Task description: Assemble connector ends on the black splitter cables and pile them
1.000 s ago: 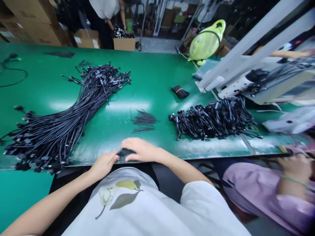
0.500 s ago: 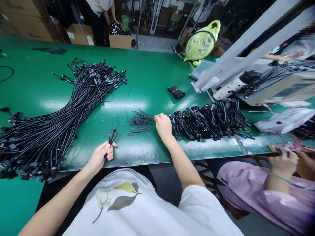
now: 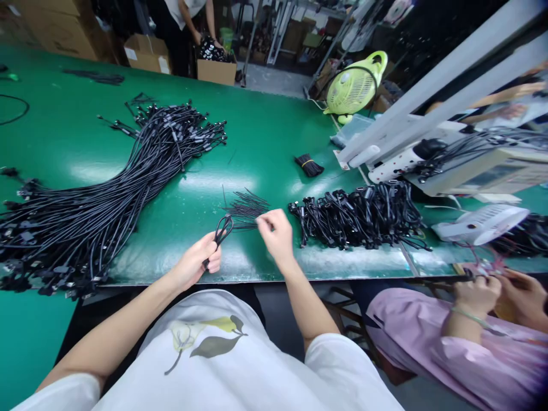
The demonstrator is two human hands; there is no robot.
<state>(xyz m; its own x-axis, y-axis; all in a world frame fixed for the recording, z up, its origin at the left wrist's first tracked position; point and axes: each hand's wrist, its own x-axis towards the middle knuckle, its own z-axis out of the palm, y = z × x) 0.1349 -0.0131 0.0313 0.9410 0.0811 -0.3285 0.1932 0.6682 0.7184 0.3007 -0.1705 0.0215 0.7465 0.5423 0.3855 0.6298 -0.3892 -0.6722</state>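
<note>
My left hand (image 3: 197, 262) is closed around a small coiled black cable (image 3: 221, 230), held upright just above the green table's (image 3: 265, 137) front edge. My right hand (image 3: 276, 233) pinches a thin black twist tie drawn from the loose pile of ties (image 3: 245, 209) right in front of it. The two hands are a short way apart. A heap of coiled, tied cables (image 3: 359, 216) lies to the right of my right hand. A large sheaf of straight black cables (image 3: 98, 200) stretches across the left of the table.
A small banded bundle of ties (image 3: 309, 165) lies farther back. A green fan (image 3: 355, 85) and a white frame with a power strip (image 3: 406, 157) stand at the right. A person in pink (image 3: 466, 337) works beside me. Another person bends over a cardboard box (image 3: 216, 68) beyond the table.
My right hand went out to the tie pile beside the tied heap, then drew back left with a tie. My left hand lifted the coiled cable and moved it toward the right hand.
</note>
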